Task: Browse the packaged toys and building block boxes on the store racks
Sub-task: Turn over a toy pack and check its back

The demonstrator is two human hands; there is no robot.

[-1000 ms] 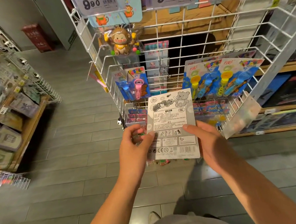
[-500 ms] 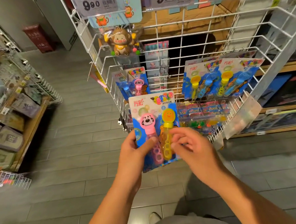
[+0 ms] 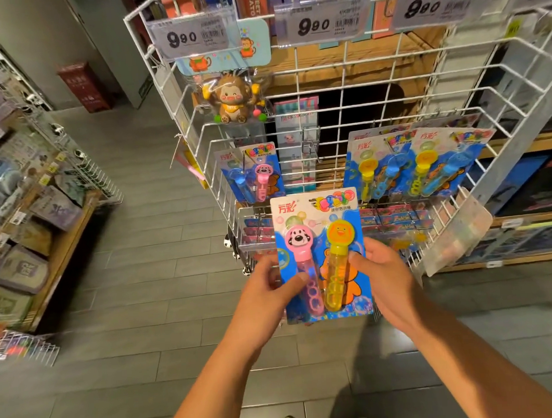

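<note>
While both hands gripped the bubble pack (image 3: 323, 257), it stood upright just in front of the wire rack (image 3: 351, 81), its top edge overlapping the lower basket rim. Left hand (image 3: 267, 293) fingers pinched the left edge; right hand (image 3: 385, 276) fingers clamped the right edge. Open grey tile floor (image 3: 162, 280) lay to the left, with a wooden shelf (image 3: 66, 234) well apart. Since the earlier frame, the right hand had moved off the pack's face to its edge.

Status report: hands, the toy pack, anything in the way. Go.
Left hand and right hand both grip the bubble wand pack, front side up. Held clear before the wire rack. Nothing blocking.
</note>
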